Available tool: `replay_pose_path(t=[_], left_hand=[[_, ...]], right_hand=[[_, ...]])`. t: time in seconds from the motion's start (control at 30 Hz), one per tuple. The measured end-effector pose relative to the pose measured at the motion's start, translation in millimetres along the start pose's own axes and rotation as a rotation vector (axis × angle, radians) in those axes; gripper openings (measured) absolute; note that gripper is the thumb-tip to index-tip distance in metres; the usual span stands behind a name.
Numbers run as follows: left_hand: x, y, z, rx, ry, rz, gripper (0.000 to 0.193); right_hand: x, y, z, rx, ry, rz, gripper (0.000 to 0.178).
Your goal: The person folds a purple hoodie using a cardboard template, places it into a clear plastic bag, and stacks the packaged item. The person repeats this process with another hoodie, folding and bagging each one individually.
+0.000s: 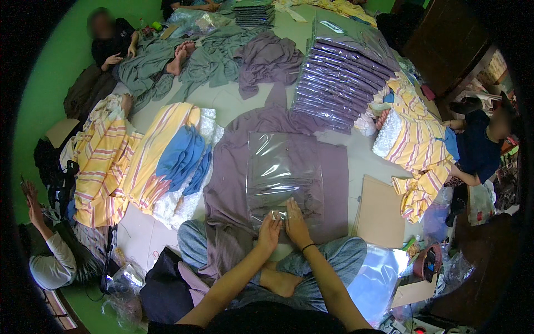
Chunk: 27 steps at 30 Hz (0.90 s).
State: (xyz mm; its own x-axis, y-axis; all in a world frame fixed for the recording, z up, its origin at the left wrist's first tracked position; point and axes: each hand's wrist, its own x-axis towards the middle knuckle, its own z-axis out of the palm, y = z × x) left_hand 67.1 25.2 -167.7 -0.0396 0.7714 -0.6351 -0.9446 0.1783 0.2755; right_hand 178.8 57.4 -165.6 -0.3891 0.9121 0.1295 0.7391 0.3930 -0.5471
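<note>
A clear plastic bag (pixel 278 172) with folded mauve-grey cloth inside lies flat in front of my crossed legs. Under it spreads a larger mauve cloth (pixel 233 145). At the bag's near edge, my left hand (pixel 269 232) has its fingers closed on a shiny fold of the plastic. Just beside it, my right hand (pixel 296 222) rests flat on the bag with its fingers stretched forward. A dark band circles my right wrist.
Bagged mauve cloths form a tall stack (pixel 339 83) beyond the bag. Brown cardboard sheets (pixel 381 211) lie to the right, above clear plastic sleeves (pixel 375 284). Yellow striped cloths (pixel 161 145) with blue fabric lie left. Other people sit around the edges, one handling striped cloth (pixel 417 133).
</note>
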Motion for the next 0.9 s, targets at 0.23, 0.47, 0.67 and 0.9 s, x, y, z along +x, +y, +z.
replay_pose_path(t=[0.23, 0.47, 0.67, 0.9], left_hand=[[-17, 17, 33, -0.098, -0.058, -0.004, 0.029], [-15, 5, -5, 0.756, -0.378, 0.179, 0.056], [6, -16, -9, 2.322, -0.473, 0.767, 0.063], [27, -24, -8, 2.391, -0.414, 0.716, 0.058]], right_hand=[[43, -15, 11, -0.071, 0.072, 0.059, 0.057], [93, 17, 5, -0.241, 0.100, 0.130, 0.050], [99, 33, 5, -0.100, 0.101, 0.122, 0.037], [83, 40, 2, -0.180, -0.019, -0.039, 0.039]])
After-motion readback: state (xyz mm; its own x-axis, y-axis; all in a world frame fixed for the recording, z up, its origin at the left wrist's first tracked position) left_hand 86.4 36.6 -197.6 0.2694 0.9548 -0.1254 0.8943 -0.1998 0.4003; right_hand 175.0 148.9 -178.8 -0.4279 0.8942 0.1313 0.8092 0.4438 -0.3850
